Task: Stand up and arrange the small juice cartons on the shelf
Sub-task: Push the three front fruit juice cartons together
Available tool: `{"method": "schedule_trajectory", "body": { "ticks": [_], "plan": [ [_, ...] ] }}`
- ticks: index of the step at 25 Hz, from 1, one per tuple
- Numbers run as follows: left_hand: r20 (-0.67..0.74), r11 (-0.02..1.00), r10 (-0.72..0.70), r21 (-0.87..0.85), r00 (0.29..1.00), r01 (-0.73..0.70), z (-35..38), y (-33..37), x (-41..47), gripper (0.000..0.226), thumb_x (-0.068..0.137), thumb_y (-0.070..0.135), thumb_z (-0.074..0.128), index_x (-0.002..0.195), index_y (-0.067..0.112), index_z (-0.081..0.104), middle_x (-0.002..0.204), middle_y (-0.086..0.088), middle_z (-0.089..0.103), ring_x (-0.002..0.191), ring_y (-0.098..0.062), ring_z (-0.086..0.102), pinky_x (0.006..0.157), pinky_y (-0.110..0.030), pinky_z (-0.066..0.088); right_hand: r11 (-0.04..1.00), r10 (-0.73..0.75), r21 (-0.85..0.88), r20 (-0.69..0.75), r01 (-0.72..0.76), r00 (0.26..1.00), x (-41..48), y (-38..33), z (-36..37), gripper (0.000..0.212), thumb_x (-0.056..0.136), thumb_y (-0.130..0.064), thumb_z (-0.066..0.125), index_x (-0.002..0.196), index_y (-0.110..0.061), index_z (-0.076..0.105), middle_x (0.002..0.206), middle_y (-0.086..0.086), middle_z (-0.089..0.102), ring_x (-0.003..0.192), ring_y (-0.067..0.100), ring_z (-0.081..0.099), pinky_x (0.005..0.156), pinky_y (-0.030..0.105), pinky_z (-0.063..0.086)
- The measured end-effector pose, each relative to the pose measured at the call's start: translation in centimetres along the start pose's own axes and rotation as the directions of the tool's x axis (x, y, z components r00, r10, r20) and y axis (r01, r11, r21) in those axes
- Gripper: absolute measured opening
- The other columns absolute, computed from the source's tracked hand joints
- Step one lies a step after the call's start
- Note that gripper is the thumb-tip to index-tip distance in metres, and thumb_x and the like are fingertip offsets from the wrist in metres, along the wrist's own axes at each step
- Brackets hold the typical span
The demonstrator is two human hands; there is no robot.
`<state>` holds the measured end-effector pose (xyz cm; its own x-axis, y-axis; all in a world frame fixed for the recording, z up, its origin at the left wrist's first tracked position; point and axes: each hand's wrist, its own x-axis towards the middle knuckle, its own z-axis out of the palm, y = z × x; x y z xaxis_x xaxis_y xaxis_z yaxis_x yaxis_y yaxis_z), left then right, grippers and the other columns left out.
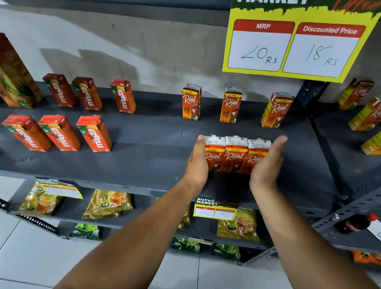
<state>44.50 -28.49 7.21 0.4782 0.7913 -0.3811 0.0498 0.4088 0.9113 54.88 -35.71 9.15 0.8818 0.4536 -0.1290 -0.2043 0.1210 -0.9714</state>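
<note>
Three small orange Real juice cartons (235, 153) stand upright, side by side and touching, near the front of the grey metal shelf (146, 165). My left hand (198, 162) lies flat against the left carton. My right hand (267, 165) is flat against the right carton and hides part of it. The row is squeezed between both palms. Behind it, three more Real cartons (231, 105) stand apart along the back. Further left, several red Maaza cartons (94, 132) stand in two spaced rows.
A yellow price sign (299, 35) hangs above the back right. Large Real cartons (6, 71) stand at the far left, and more (378, 114) sit on the neighbouring shelf beyond a perforated post (310, 94). Tea packets (107, 204) fill the lower shelves. A dark bottle (355, 223) lies lower right.
</note>
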Motion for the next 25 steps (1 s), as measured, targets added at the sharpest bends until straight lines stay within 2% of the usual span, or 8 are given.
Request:
{"method": "schedule_trajectory", "body": {
  "ticks": [2, 4, 6, 9, 15, 19, 21, 25],
  "plan": [
    [0.011, 1.000, -0.022, -0.009, 1.000, 0.022, 0.0, -0.7, -1.0, 0.056, 0.096, 0.061, 0.026, 0.128, 0.022, 0.051, 0.107, -0.003, 0.065, 0.099, -0.013, 0.062, 0.087, -0.029, 0.049, 1.000, 0.015, 0.027, -0.026, -0.014, 1.000, -1.7, -0.4, -0.8, 0.032, 0.099, -0.049, 0.022, 0.088, -0.035, 0.048, 0.094, -0.013, 0.057, 0.089, 0.005, 0.061, 0.073, 0.023, 0.047],
    [0.017, 0.999, -0.033, -0.010, 0.999, 0.033, -0.1, -1.4, -1.6, 0.062, 0.094, 0.065, 0.028, 0.133, 0.023, 0.050, 0.116, -0.006, 0.065, 0.106, -0.017, 0.062, 0.102, -0.040, 0.047, 1.000, 0.005, 0.023, -0.023, -0.005, 1.000, -2.9, -0.5, -1.5, 0.033, 0.099, -0.048, 0.020, 0.085, -0.034, 0.047, 0.091, -0.011, 0.058, 0.085, 0.004, 0.061, 0.074, 0.024, 0.048],
    [0.018, 1.000, -0.030, 0.011, 0.999, 0.030, -0.3, -1.7, -1.9, 0.063, 0.093, 0.067, 0.028, 0.134, 0.024, 0.050, 0.118, -0.005, 0.065, 0.109, -0.018, 0.062, 0.105, -0.043, 0.044, 1.000, 0.003, 0.017, -0.030, -0.003, 1.000, -3.5, -0.6, -1.9, 0.034, 0.099, -0.047, 0.020, 0.083, -0.032, 0.046, 0.090, -0.010, 0.057, 0.084, 0.004, 0.060, 0.075, 0.026, 0.047],
    [0.023, 0.999, -0.013, 0.030, 1.000, 0.012, -0.5, -2.1, -2.3, 0.061, 0.094, 0.066, 0.027, 0.132, 0.025, 0.052, 0.115, -0.003, 0.066, 0.107, -0.015, 0.062, 0.103, -0.037, 0.044, 1.000, -0.012, 0.015, -0.020, 0.012, 1.000, -3.8, -0.6, -2.3, 0.037, 0.101, -0.044, 0.019, 0.080, -0.031, 0.047, 0.086, -0.010, 0.057, 0.080, 0.004, 0.060, 0.075, 0.026, 0.049],
    [0.001, 0.999, -0.010, 0.051, 1.000, 0.010, -0.6, -2.3, -2.6, 0.064, 0.093, 0.068, 0.027, 0.134, 0.026, 0.051, 0.117, -0.003, 0.066, 0.106, -0.014, 0.063, 0.099, -0.035, 0.045, 1.000, -0.015, -0.022, -0.017, 0.015, 1.000, -4.1, -0.5, -2.7, 0.037, 0.101, -0.043, 0.020, 0.077, -0.030, 0.045, 0.084, -0.010, 0.057, 0.079, 0.005, 0.059, 0.074, 0.025, 0.048],
    [0.004, 0.998, -0.017, 0.059, 1.000, 0.016, -0.6, -2.1, -2.8, 0.062, 0.094, 0.065, 0.024, 0.134, 0.026, 0.050, 0.118, -0.003, 0.065, 0.103, -0.011, 0.063, 0.081, -0.025, 0.046, 0.999, -0.010, -0.036, -0.009, 0.010, 1.000, -4.1, -0.5, -2.8, 0.034, 0.100, -0.043, 0.021, 0.077, -0.031, 0.043, 0.084, -0.013, 0.054, 0.077, 0.002, 0.056, 0.068, 0.021, 0.044],
    [0.003, 0.998, -0.019, 0.067, 1.000, 0.019, -0.7, -2.1, -2.7, 0.063, 0.093, 0.067, 0.025, 0.134, 0.026, 0.050, 0.118, -0.003, 0.065, 0.104, -0.013, 0.063, 0.085, -0.027, 0.047, 0.999, -0.012, -0.031, -0.005, 0.011, 1.000, -4.0, -0.3, -2.9, 0.034, 0.100, -0.043, 0.021, 0.078, -0.032, 0.043, 0.085, -0.013, 0.054, 0.077, 0.002, 0.057, 0.068, 0.021, 0.044],
    [0.010, 0.996, -0.014, 0.084, 1.000, 0.013, -0.7, -2.0, -2.6, 0.061, 0.094, 0.066, 0.025, 0.131, 0.026, 0.053, 0.114, -0.002, 0.067, 0.102, -0.012, 0.064, 0.082, -0.026, 0.048, 0.999, -0.025, -0.047, 0.007, 0.025, 1.000, -3.5, 0.1, -3.0, 0.033, 0.100, -0.045, 0.021, 0.081, -0.033, 0.046, 0.087, -0.012, 0.056, 0.081, 0.004, 0.059, 0.073, 0.024, 0.047]
  ]
}}
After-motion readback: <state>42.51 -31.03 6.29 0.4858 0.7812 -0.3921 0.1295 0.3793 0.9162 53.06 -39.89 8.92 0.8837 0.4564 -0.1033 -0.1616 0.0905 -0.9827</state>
